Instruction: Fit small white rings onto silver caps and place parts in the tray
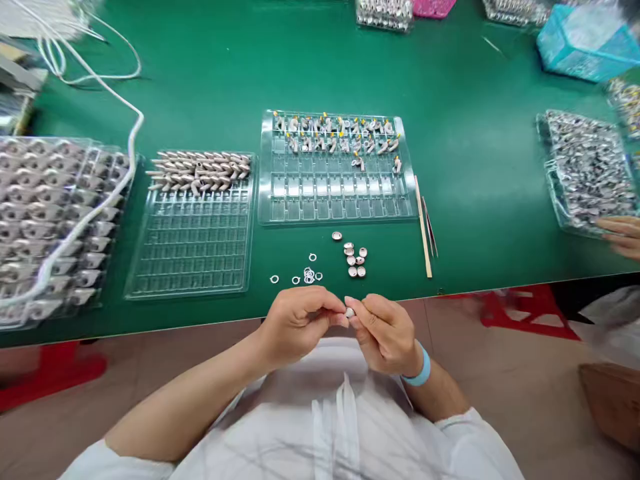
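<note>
Both hands meet just off the table's front edge, pinching one small pale metal part (350, 312) between their fingertips. My left hand (303, 320) is closed on its left side; my right hand (384, 330), with a light blue band at the wrist, grips it from the right. The fingers cover most of the part. On the table ahead lie several small white rings (309, 275) and, to their right, several small round metal caps (352, 261). Behind these, a clear plastic tray (340, 208) holds rows of small metal parts with yellow tips.
Left stand a clear tray (187, 267) with grey curved parts and fuller trays (30, 230) crossed by a white cable (134, 133). A wooden stick (423, 230) and tweezers (430, 227) lie right. Another person's hand (623, 235) touches a filled tray (587, 167). A blue basket (575, 60) stands far right.
</note>
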The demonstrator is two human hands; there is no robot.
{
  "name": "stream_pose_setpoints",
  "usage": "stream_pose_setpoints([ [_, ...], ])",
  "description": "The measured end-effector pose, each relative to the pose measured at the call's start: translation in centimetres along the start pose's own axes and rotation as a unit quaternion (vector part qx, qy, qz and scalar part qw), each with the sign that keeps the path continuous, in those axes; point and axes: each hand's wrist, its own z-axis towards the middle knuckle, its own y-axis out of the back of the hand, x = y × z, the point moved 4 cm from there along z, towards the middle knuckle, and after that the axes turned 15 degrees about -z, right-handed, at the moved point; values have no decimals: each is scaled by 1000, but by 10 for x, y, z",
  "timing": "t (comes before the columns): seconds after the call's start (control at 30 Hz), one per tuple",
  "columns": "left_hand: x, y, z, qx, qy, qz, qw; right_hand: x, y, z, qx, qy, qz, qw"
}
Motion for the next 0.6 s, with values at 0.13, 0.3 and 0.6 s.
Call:
stream_pose_setpoints([
  [0.13,1,1,1,-1,1,-6,1000,0,-1,-3,2,-3,-15,1000],
  [0.3,6,2,0,-3,34,-18,999,-2,-3,-5,6,-11,-33,999],
  [0.6,11,7,7,-64,137,-17,988,-8,-8,-1,42,-121,33,991],
])
